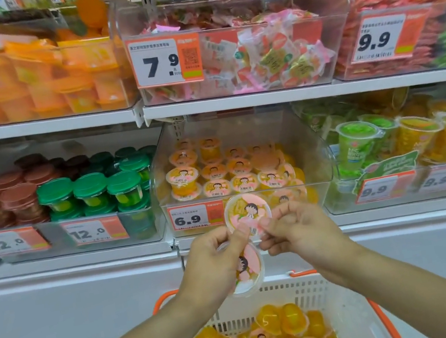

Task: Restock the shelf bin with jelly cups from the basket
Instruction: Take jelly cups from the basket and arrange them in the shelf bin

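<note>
A clear shelf bin (pixel 324 157) marked 6.9 holds rows of orange jelly cups with pink cartoon lids. Just below its front, my right hand (pixel 298 230) pinches the lower rim of one jelly cup (pixel 246 212), lid facing me. My left hand (pixel 214 255) also touches that cup with its thumb and holds a second jelly cup (pixel 247 271) that hangs below the fingers. Beneath both arms stands a white basket (pixel 311 290) with orange handles, filled with several more jelly cups (pixel 275 335).
Neighbouring bins hold green- and brown-lidded cups (pixel 91 189) on the left and green and yellow cups (pixel 389 139) on the right. The shelf above carries bins of orange packs and wrapped sweets (pixel 270 53). A white ledge (pixel 70 273) runs below the bins.
</note>
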`<action>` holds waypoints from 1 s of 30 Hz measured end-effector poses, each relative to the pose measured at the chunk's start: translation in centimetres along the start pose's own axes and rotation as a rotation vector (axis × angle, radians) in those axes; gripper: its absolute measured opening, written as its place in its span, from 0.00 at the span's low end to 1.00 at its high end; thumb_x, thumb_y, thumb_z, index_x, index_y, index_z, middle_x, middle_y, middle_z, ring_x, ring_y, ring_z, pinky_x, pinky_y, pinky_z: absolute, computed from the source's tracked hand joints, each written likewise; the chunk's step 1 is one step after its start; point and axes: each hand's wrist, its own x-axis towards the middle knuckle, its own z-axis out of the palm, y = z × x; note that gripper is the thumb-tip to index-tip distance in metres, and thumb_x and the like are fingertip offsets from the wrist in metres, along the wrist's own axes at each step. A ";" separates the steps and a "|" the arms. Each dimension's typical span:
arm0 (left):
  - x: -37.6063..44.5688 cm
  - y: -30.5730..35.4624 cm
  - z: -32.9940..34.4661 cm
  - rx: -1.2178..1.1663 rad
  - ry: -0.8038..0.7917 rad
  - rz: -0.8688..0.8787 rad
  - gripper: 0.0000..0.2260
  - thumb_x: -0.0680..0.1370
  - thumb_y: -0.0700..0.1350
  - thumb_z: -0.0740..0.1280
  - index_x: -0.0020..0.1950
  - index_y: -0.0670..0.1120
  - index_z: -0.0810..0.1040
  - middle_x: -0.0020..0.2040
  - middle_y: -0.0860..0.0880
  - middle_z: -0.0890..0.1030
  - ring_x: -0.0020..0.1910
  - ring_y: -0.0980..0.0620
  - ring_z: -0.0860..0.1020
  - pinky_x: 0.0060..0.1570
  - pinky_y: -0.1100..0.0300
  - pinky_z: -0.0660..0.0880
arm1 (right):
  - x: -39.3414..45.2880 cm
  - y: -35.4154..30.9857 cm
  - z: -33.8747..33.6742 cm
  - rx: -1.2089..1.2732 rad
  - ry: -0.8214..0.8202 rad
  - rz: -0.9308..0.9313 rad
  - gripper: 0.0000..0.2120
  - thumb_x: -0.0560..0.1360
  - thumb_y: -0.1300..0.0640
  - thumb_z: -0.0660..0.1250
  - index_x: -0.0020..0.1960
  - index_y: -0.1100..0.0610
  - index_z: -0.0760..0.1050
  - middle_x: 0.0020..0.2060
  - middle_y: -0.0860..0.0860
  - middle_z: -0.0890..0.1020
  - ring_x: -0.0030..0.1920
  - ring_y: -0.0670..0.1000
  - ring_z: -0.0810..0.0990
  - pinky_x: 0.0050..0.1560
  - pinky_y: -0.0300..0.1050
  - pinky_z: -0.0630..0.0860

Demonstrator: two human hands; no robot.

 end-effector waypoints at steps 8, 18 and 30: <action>2.1 0.6 -0.8 -0.313 -0.011 -0.214 0.24 0.78 0.58 0.64 0.49 0.36 0.82 0.44 0.35 0.84 0.43 0.35 0.83 0.48 0.42 0.81 | 10.8 -6.1 2.4 -0.357 0.191 -0.126 0.07 0.79 0.61 0.64 0.45 0.59 0.79 0.33 0.55 0.82 0.34 0.52 0.80 0.41 0.50 0.81; 3.9 0.0 -2.5 -0.372 0.074 -0.284 0.12 0.54 0.51 0.69 0.35 0.48 0.76 0.45 0.31 0.79 0.48 0.31 0.81 0.56 0.31 0.74 | 21.9 -3.4 5.3 -0.421 0.194 0.253 0.14 0.78 0.68 0.57 0.61 0.69 0.74 0.32 0.57 0.77 0.28 0.49 0.73 0.32 0.40 0.73; 5.3 -0.6 -2.4 -0.341 0.128 -0.215 0.06 0.77 0.41 0.69 0.44 0.45 0.73 0.42 0.41 0.83 0.39 0.47 0.83 0.43 0.53 0.80 | 23.1 -2.6 5.1 -0.580 0.288 0.087 0.14 0.79 0.55 0.61 0.50 0.65 0.79 0.38 0.58 0.83 0.39 0.57 0.82 0.47 0.50 0.82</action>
